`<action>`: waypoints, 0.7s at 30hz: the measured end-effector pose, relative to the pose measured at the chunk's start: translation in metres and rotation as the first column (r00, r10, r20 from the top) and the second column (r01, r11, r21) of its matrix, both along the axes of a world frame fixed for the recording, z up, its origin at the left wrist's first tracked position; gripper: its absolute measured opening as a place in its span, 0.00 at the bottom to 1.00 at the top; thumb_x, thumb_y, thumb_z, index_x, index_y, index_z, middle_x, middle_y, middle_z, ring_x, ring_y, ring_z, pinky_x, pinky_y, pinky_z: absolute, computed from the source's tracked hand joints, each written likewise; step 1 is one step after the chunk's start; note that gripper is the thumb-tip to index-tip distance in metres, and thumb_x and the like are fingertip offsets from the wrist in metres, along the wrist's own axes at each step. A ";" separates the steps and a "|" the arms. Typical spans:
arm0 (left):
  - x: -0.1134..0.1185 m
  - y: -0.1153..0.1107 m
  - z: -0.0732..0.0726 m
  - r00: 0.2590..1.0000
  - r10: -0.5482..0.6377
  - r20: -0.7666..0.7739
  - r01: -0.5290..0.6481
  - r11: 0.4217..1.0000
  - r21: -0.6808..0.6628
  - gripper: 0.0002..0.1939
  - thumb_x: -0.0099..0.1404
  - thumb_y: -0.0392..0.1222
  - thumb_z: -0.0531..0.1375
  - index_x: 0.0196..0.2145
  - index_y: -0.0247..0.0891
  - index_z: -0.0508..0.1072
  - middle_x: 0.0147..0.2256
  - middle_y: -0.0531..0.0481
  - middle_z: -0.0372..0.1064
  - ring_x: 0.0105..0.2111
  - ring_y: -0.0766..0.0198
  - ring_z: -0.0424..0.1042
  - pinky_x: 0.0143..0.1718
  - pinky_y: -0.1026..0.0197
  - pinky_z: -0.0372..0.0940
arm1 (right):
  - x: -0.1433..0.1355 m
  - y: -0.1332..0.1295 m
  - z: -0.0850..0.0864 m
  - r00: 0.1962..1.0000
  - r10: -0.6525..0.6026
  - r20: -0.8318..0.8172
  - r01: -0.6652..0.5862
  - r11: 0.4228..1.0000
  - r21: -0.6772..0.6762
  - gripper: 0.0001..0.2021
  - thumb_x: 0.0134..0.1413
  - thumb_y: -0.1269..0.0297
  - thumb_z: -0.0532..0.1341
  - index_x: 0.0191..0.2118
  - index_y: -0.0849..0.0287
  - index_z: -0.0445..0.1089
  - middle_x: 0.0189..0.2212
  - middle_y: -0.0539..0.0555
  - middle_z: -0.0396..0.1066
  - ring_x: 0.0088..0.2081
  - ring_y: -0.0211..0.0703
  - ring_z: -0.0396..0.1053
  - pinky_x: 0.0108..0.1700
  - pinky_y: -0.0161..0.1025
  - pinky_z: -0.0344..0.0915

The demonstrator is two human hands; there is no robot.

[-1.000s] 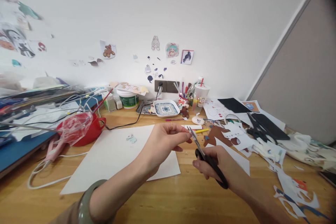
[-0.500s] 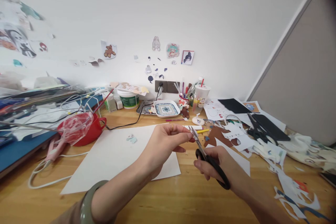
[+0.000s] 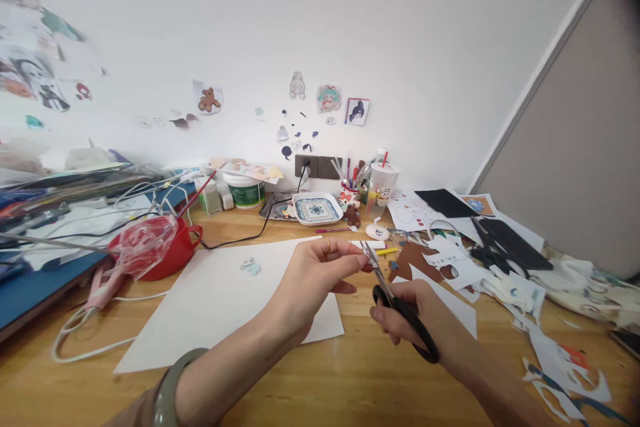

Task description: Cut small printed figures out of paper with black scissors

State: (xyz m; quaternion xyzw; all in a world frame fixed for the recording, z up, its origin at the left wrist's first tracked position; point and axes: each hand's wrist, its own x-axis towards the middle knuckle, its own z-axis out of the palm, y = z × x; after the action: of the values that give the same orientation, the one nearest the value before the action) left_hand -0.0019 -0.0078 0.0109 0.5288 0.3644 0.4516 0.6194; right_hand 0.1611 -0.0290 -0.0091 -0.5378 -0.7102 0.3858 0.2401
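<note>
Black-handled scissors (image 3: pixel 407 323) are in my right hand (image 3: pixel 415 307), fingers closed through the loops, blades pointing up and left. Their blade tips meet the fingertips of my left hand (image 3: pixel 320 277), which wears a ring and is closed in a pinch. Something tiny seems to sit between those fingertips, too small to name. Beneath my left forearm lies a large white sheet of paper (image 3: pixel 200 307). On that sheet rests a small pale-blue cutout (image 3: pixel 251 267).
Paper scraps (image 3: pixel 560 353) and brown offcuts (image 3: pixel 417 263) litter the right side, with a second pair of scissors (image 3: pixel 493 247). At the back stand a patterned tray (image 3: pixel 317 208), a pen holder (image 3: pixel 349 190) and a plastic cup (image 3: pixel 383 187). A red pot (image 3: pixel 165 247) sits left.
Both hands stay in nearly the same place, with the scissors still at the left fingertips. Only a very slight shift of the fingers and the view shows.
</note>
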 end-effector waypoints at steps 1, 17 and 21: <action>0.000 0.000 0.000 1.000 0.000 0.001 0.000 1.000 0.000 0.07 0.52 0.43 0.59 0.27 0.37 0.70 0.31 0.51 0.70 0.35 0.66 0.67 0.28 0.69 0.60 | 0.000 0.000 0.000 1.000 0.000 0.005 0.000 1.000 0.000 0.16 0.47 0.61 0.55 0.15 0.60 0.54 0.13 0.45 0.55 0.18 0.32 0.53 0.20 0.31 0.48; 0.000 0.000 -0.003 0.999 -0.005 0.036 0.005 1.000 -0.010 0.06 0.52 0.43 0.60 0.26 0.37 0.70 0.30 0.52 0.70 0.34 0.67 0.67 0.27 0.70 0.60 | -0.001 0.000 0.000 1.000 0.008 -0.015 -0.008 1.000 0.010 0.15 0.47 0.64 0.53 0.14 0.60 0.54 0.12 0.45 0.53 0.18 0.33 0.52 0.21 0.31 0.49; 0.000 0.001 -0.003 0.999 -0.011 0.031 0.011 1.000 -0.002 0.06 0.52 0.43 0.60 0.26 0.38 0.70 0.30 0.52 0.70 0.34 0.67 0.67 0.27 0.70 0.60 | -0.002 0.000 0.001 1.000 0.007 -0.015 -0.006 1.000 0.009 0.15 0.47 0.64 0.53 0.14 0.60 0.54 0.13 0.45 0.53 0.18 0.33 0.52 0.21 0.31 0.49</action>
State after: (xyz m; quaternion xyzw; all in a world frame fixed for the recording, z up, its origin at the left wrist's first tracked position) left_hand -0.0023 -0.0067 0.0080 0.5229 0.3522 0.4560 0.6282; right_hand 0.1591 -0.0288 -0.0080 -0.5314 -0.7119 0.3873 0.2466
